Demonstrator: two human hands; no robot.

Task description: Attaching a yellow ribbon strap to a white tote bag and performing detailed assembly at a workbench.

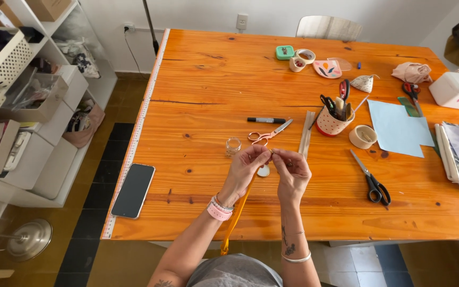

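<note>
**Both hands pinched on orange strap, over table**

Left hand [246, 166] and right hand [292, 171] meet above the wooden table [197, 79], fingers closed on the upper end of an orange strap [238, 212] (the rest trails down toward the lap). Small scissors [265, 134], glass jar [233, 146] just beyond; phone [133, 190] at the left edge.

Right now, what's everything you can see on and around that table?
table: 1, orange wood, centre
orange strip: 1, held in both hands, hanging off near edge
phone: 1, black, near-left corner
small scissors: 1, coppery, mid-table
marker: 1, black, beside them
big scissors: 1, black-handled, right
tool cup: 1, dotted, right of centre
blue paper: 1, right
shelves: white, far left
left hand, right hand: pinching the strip's end
</note>
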